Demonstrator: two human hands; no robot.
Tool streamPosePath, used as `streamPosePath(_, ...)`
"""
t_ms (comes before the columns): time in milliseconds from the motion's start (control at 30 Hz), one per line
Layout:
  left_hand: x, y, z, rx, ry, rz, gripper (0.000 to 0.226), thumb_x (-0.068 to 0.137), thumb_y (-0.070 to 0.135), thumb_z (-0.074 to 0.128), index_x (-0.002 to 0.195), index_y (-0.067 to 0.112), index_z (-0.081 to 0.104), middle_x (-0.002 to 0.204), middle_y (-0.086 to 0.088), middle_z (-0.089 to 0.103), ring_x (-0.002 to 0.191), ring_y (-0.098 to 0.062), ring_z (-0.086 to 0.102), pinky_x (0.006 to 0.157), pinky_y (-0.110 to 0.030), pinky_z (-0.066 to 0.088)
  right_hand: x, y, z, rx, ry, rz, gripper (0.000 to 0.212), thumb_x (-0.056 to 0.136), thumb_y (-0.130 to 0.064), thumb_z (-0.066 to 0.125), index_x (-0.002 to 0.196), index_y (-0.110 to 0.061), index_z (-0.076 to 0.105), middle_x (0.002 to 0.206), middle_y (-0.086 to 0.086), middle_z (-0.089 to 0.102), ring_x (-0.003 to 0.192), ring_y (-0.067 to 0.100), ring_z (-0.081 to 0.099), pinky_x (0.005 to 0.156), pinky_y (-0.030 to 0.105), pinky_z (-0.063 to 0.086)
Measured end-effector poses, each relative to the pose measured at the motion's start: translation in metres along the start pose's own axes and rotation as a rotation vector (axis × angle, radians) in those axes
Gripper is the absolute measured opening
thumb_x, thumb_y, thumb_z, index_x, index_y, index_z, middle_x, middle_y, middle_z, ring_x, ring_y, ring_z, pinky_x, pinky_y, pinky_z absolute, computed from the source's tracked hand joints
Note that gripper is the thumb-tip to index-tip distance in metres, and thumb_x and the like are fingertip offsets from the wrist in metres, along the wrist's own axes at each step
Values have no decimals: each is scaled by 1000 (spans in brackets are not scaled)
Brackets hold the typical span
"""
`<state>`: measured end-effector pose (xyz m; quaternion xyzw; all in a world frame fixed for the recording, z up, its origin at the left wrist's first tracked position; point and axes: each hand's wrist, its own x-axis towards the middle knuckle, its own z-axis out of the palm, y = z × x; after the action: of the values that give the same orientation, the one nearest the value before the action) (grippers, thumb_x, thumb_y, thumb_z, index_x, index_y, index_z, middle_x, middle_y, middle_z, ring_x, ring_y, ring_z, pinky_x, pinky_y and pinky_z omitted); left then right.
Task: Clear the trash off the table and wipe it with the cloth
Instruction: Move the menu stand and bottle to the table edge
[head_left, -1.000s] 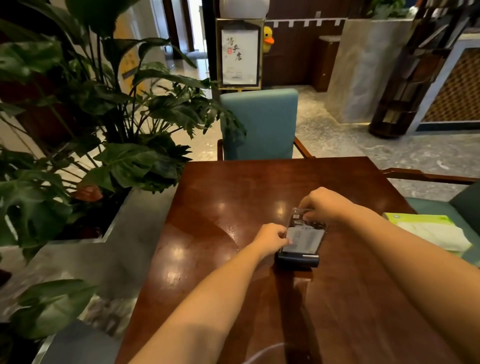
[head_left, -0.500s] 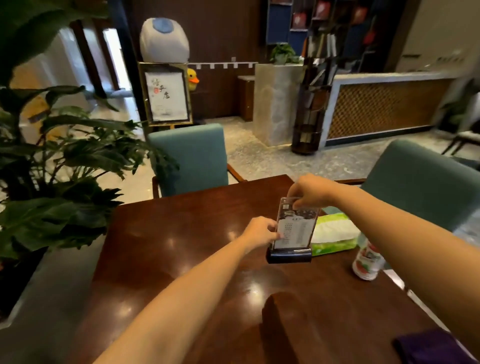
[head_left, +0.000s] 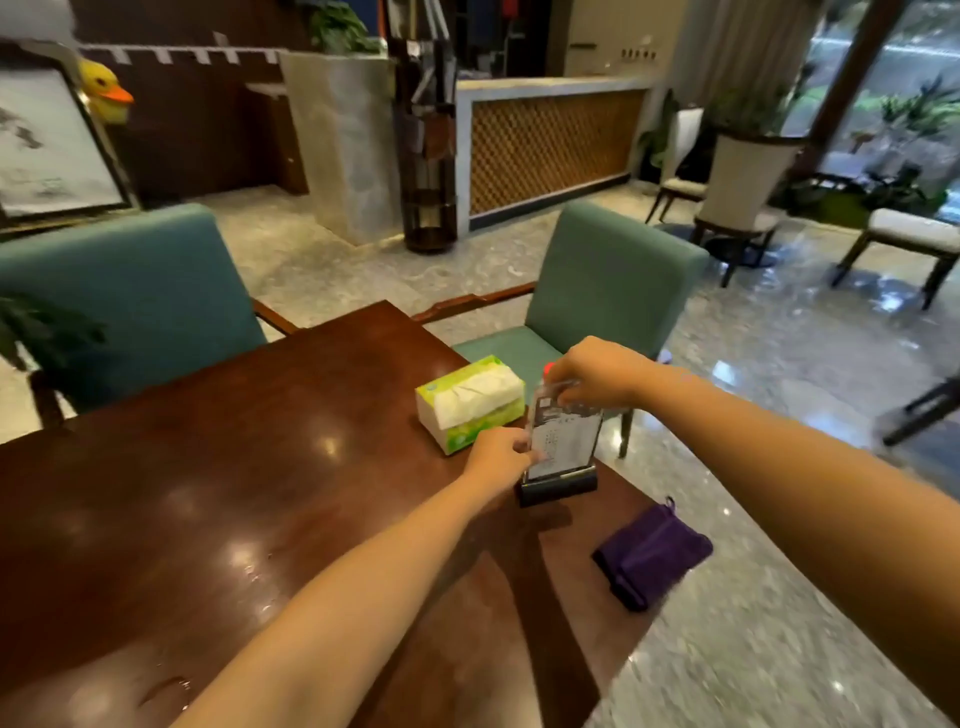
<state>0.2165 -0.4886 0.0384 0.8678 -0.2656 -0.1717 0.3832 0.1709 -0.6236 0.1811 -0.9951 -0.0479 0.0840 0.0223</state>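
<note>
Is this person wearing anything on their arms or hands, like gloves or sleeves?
No. The left hand and right hand have no gloves, and no sleeve, watch or ring shows on either arm up to the picture's edge.

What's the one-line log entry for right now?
left hand: grips sign holder side | right hand: pinches its top | purple cloth: lying untouched

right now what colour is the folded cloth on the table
The cloth is dark purple; head view.

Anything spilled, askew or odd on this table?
Yes: a wet smear and droplets glisten on the glossy brown wooden table, front-left. The folded purple cloth lies at the right edge, seemingly overhanging it. The clear acrylic menu stand, held by left hand and right hand, looks fine.
</note>
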Motion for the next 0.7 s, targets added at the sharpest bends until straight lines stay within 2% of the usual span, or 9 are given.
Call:
streamPosePath(100,10,1,32,3,15,-1,14,85,23,64,75,14,60,87,-12,68,87,-26,61,73,-32,42,-8,23,23,24,9,45,26,83,-14,59,107,-18,69,105,7,70,93,25,60,74,31,45)
streamPosePath(200,20,-1,60,-32,53,-36,21,84,23,64,67,13,55,72,-7,57,73,-19,50,57,-26,27,-8,41,44,38,6,83,26,83,-14,58,107,-17,69,106,8,70,95,26,61,76,34,47)
streamPosePath(367,31,-12,96,-94,125,-92,45,85,18,63,50,18,34,52,1,37,61,-17,39,52,-26,25,-3,58,78,71,20,101,25,85,-13,58,107,-16,69,111,8,70,101,27,61,84,39,51)
streamPosePath(467,35,-15,104,-145,183,-100,38,85,16,63,53,14,40,52,-1,40,59,-16,39,52,-26,22,2,64,93,91,79,110,24,86,-13,58,108,-15,68,112,9,69,102,27,61,85,40,50)
streamPosePath(567,37,-16,105,-179,234,-89,37,84,16,64,54,16,42,49,5,40,55,-11,38,53,-24,22,8,67,98,93,119,117,30,87,-14,58,116,-17,64,117,9,66,108,27,58,89,43,49)
streamPosePath(700,36,-15,108,-221,240,-98,23,86,19,62,66,12,52,66,-5,57,65,-14,48,54,-19,28,7,72,100,102,137,120,40,86,-14,60,126,-17,56,125,9,61,117,27,52,94,46,48)
